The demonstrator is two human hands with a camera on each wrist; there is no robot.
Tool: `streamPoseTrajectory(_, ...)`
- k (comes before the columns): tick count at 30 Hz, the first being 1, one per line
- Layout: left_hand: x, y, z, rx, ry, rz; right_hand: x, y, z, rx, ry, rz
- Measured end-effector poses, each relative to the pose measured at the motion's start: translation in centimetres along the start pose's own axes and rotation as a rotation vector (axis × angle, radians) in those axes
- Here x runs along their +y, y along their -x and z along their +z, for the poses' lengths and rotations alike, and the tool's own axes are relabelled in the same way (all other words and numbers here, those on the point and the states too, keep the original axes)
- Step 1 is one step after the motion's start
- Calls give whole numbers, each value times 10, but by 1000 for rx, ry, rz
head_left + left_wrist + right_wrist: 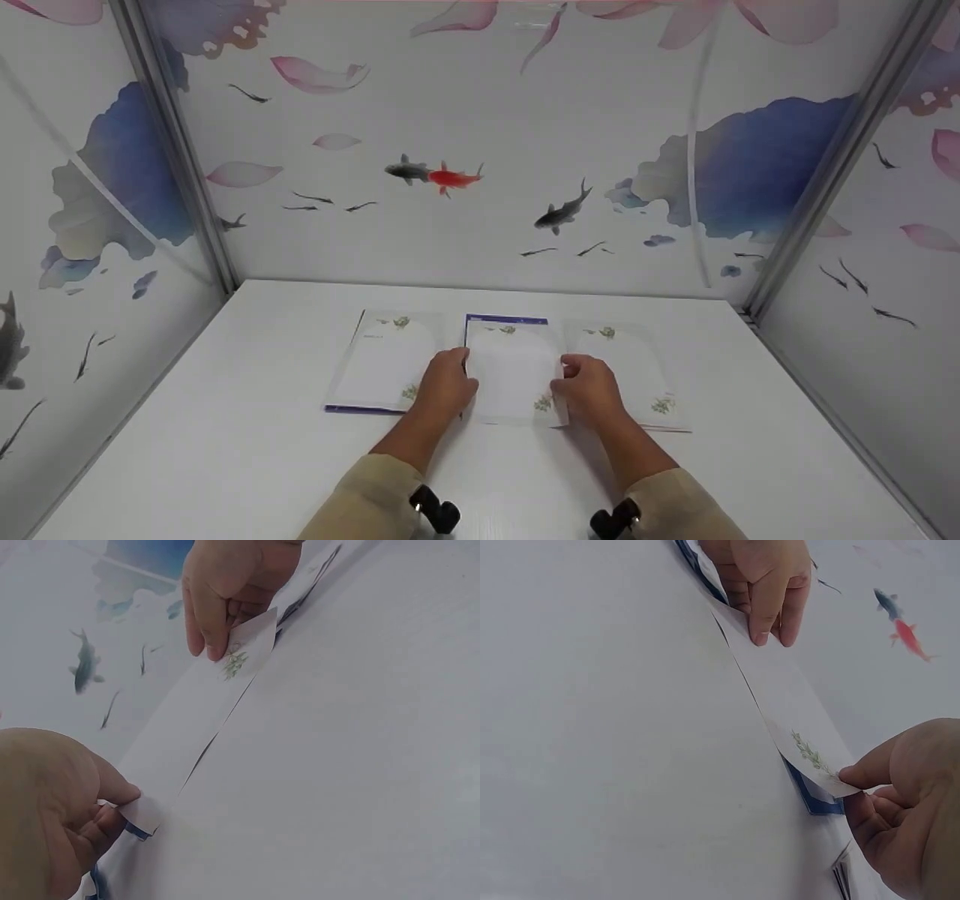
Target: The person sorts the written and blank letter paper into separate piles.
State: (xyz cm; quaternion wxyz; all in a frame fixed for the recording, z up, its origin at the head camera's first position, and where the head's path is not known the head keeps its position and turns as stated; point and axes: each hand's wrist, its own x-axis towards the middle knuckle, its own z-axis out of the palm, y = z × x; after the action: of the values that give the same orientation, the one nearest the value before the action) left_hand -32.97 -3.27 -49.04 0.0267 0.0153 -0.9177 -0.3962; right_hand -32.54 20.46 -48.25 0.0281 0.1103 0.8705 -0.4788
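The left hand (446,381) pinches one side of a printed sheet (512,375), the right hand (592,384) the other, fingertips closed on the paper between them. The step appears to be squaring it over a blue-edged pad (507,320); next calls for an even, light hold. Beside the hands, outward, lie a left stack (382,371) and a right stack (622,367). No container is visible.

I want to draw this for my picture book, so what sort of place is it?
Probably a small work booth: walls with printed fish stand around three sides of a white table, and metal posts mark the corners.
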Motion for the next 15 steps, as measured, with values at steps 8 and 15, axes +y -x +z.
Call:
streamPoseTrajectory(8,-4,2,1,-55,24,10,3,1,2,-33,27,2)
streamPoseTrajectory(15,-5,5,-1,-80,43,17,3,4,5,-56,105,-16)
